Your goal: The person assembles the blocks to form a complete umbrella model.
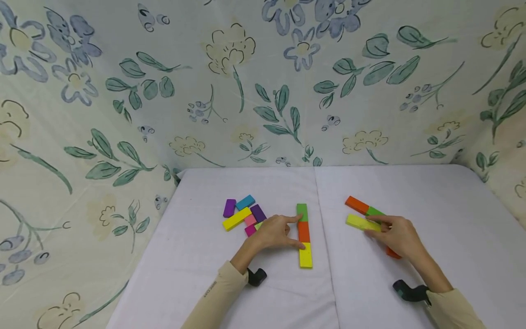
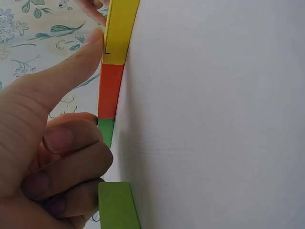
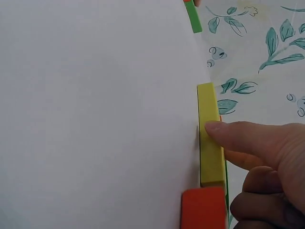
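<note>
In the head view, a green block (image 1: 302,209), an orange block (image 1: 303,232) and a yellow block (image 1: 306,259) lie end to end in a straight row. My left hand (image 1: 272,234) is at the row's left side, index finger by the green block and thumb touching the yellow one; its other fingers are curled in the left wrist view. On the right, my right hand (image 1: 397,234) pinches another yellow block (image 3: 209,143), thumb on its near side. Beside that lie an orange block (image 1: 356,204) and a green block (image 1: 373,210), partly covered by the hand.
Left of my left hand is a loose cluster with a purple block (image 1: 229,208), a blue block (image 1: 245,202), a yellow block (image 1: 236,219) and several others. A red-orange block (image 1: 393,252) shows under my right hand. White cloth (image 1: 255,310) covers the table; floral fabric (image 1: 164,91) hangs behind.
</note>
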Demonstrator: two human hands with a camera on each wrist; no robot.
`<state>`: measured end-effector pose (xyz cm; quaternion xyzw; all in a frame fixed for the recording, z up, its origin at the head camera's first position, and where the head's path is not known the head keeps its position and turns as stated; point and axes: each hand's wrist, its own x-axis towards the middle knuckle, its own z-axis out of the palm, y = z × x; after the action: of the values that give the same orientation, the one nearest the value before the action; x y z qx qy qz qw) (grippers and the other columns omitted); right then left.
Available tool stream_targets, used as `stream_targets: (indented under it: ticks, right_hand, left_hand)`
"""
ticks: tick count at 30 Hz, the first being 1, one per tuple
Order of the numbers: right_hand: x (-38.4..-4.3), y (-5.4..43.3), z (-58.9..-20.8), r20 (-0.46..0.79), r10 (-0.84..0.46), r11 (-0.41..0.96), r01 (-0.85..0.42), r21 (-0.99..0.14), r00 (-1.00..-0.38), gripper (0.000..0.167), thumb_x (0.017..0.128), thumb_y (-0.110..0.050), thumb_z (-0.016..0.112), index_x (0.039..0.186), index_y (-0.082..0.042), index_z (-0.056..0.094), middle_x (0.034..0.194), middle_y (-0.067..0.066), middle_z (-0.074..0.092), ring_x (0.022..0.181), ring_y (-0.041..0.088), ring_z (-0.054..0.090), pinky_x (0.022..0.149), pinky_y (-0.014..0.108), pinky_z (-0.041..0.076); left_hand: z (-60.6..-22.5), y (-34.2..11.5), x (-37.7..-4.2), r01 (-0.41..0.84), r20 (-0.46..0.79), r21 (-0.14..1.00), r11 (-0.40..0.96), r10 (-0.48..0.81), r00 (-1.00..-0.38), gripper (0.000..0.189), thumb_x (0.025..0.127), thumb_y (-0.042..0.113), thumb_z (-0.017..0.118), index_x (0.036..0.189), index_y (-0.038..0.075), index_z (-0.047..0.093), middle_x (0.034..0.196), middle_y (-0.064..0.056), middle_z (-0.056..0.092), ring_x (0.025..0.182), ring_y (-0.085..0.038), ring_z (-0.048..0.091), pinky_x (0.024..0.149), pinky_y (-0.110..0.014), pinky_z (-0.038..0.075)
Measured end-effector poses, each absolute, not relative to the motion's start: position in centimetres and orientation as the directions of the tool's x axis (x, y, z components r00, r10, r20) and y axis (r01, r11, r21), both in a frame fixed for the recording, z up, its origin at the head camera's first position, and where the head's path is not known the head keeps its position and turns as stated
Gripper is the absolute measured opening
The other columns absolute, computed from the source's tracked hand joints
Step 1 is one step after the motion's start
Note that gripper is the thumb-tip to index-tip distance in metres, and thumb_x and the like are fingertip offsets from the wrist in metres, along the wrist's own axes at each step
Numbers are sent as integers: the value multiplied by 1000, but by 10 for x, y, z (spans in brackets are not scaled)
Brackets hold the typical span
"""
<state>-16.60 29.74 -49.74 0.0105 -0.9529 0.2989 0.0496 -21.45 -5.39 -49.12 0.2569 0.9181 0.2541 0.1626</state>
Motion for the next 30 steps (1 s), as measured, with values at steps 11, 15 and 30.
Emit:
stream_targets:
  ticks: [11,15,30]
  right_hand:
    - [-169,296,-499,115,-20,834,-80,-546,-993,45,82,-22,88,120,-2,76,61,-5,29,52,9,31,49,22,23]
    - [-173,291,-499,125,-42,826,-105,-554,-991,44,82,-19,87,121,-2,76,60,-5,28,52,10,29,49,22,22]
    - [-181,285,-503,117,-76,801,-131,-584,-990,45,84,-17,85,124,0,74,61,-5,28,54,10,29,50,23,22]
  left_hand:
    - [-492,-54,-215,405,-158,524,749,553,-818,87,78,56,87,153,33,50,60,7,31,55,-7,37,51,-21,24]
    - [-491,-54,-216,394,-162,532,749,547,-821,86,77,55,87,152,33,51,62,6,33,57,-8,40,52,-21,25]
    - [-491,-52,-215,396,-158,516,760,538,-828,87,77,56,87,152,34,50,63,5,37,62,-8,44,53,-21,27]
